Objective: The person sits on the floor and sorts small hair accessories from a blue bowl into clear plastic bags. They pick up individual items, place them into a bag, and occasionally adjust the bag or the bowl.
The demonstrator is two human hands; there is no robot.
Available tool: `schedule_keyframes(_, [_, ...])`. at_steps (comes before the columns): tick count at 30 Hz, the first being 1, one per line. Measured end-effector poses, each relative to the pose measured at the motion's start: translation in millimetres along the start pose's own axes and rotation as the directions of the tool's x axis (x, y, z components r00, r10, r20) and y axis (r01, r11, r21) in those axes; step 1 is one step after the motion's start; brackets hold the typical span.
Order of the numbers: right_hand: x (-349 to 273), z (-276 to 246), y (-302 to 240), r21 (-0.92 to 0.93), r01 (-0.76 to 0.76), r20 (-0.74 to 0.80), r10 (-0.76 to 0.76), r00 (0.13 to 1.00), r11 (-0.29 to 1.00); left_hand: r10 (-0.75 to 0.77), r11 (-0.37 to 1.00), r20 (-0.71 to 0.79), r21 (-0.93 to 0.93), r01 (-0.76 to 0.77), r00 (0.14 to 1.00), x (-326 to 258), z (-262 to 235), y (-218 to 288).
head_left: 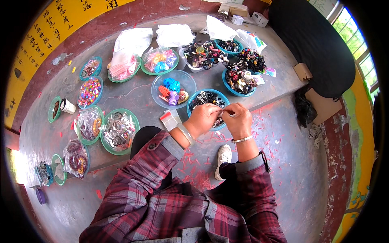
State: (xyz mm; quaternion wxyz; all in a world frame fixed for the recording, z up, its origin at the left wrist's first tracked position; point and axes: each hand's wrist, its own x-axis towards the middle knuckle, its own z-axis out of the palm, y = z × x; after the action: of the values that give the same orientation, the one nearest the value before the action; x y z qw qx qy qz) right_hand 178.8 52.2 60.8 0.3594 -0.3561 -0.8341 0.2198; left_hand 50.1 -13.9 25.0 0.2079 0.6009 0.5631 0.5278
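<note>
Nearby, blue bowl (197, 98) beneath both hands (222, 118).

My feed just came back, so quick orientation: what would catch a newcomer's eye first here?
First, the left hand and right hand, meeting at centre, fingers pinching something too small to tell over a blue bowl of dark pieces. Behind it sits a clear bowl of bright plastic pieces. Green bowls holding bagged trinkets sit to the left on the grey step.
</note>
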Motion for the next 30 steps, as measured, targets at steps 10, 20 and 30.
schedule_keyframes(10, [13,-24,31,0.619,-0.444,0.247,0.376,0.893,0.648,-0.439,0.476,0.251,-0.750,0.460,0.863,5,-13,6])
schedule_keyframes(20, [24,-60,114,0.232,-0.430,0.161,0.402,0.901,0.872,-0.501,0.430,0.156,-0.808,0.402,0.851,5,-21,-3])
schedule_keyframes(30, [5,-84,211,-0.065,-0.506,0.025,0.509,0.861,0.860,-0.486,0.448,0.181,-0.788,0.422,0.855,4,-17,-2])
